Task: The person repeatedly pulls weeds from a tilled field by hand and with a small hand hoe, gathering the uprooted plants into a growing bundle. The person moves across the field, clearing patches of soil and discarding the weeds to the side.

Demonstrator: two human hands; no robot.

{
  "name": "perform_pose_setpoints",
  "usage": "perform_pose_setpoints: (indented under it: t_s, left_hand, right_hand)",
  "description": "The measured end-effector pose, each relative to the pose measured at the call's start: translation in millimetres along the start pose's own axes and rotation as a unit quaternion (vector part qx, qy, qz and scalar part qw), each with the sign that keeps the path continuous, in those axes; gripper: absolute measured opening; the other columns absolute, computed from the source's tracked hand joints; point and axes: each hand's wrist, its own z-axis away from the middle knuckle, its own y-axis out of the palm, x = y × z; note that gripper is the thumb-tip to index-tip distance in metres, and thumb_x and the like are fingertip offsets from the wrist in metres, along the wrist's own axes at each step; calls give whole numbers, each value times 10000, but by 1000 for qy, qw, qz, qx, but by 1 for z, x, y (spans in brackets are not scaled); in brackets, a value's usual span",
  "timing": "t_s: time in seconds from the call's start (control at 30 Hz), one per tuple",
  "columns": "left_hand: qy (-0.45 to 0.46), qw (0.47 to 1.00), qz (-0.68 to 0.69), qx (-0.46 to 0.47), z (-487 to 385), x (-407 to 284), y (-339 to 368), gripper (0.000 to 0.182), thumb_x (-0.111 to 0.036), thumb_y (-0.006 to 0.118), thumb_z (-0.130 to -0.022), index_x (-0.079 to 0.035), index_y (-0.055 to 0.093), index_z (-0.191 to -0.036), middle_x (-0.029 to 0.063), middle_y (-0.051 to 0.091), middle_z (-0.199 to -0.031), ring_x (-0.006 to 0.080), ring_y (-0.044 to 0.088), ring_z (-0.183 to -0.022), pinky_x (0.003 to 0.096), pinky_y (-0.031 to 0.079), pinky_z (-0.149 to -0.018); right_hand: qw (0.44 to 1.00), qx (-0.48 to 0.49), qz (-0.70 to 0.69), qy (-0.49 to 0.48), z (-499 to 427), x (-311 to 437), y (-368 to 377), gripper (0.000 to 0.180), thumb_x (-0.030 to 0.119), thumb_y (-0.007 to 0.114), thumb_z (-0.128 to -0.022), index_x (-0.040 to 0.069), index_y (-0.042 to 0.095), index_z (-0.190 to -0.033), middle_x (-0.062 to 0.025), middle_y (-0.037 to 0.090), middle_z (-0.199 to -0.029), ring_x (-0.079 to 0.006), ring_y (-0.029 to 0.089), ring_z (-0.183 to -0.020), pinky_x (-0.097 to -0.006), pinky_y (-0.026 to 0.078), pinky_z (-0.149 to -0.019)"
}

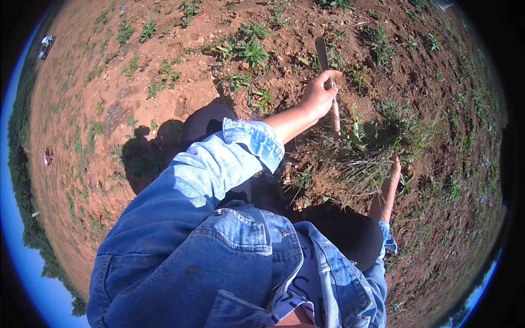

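Note:
My left hand (pixel 320 95) grips a hand tool near the middle, where the wooden handle (pixel 335 117) meets the metal. Its long narrow metal blade (pixel 322 52) points away from me, and the handle's end reaches the weeds. My right hand (pixel 395 164) is at the right side of a thick bunch of uprooted-looking weeds (pixel 363 164), part green and part dry. Stems cover most of its fingers and wrist, and the hand appears closed on the bunch. Reddish soil (pixel 287 82) lies beneath both hands.
Leafy green plants (pixel 252 51) grow ahead of my left hand. More weeds (pixel 381 43) stand at upper right. My shadow (pixel 154 151) falls to the left. A vehicle (pixel 46 47) is far off at the left edge, before a line of trees (pixel 24 197).

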Motion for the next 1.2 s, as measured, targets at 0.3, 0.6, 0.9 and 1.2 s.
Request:
perform_pose_setpoints:
  t_s: [0.3, 0.6, 0.9, 1.2]
  left_hand:
    - [-26, 980, 192, -33, -44, -57, -55, 246, -380, 544, -830, -172, 476, -717, -4, 457, -559, 141, 465, -487, 276, 369, -418]
    - [45, 990, -127, 28, -51, -30, -57, 197, -257, 525, -861, -101, 455, -959, 43, 522, -733, 127, 508, -607, 259, 431, -520]
    - [22, 977, -197, 80, -52, -9, -45, 334, -134, 506, -892, -30, 435, -1201, 91, 588, -907, 114, 551, -726, 242, 494, -622]
    - [-95, 978, -168, 83, -44, 6, -13, 303, -159, 526, -897, 6, 487, -1147, 60, 602, -846, 74, 518, -673, 207, 434, -572]
  right_hand:
    - [994, -92, 3, -58, 84, 50, 8, 296, 148, 580, -812, -13, 599, -1060, -74, 631, -981, -186, 567, -900, -321, 419, -834]
    - [985, -145, -33, -87, 65, 23, -76, 324, 71, 643, -741, -24, 588, -1046, -74, 613, -975, -185, 569, -847, -300, 454, -765]
    - [917, -246, 244, -196, 85, 59, -95, 447, 116, 702, -699, -38, 547, -1089, -84, 634, -995, -190, 580, -890, -299, 437, -825]
    - [927, -197, 266, -175, 76, 36, -118, 435, 177, 725, -693, 18, 546, -1056, -91, 643, -980, -195, 597, -893, -305, 443, -788]
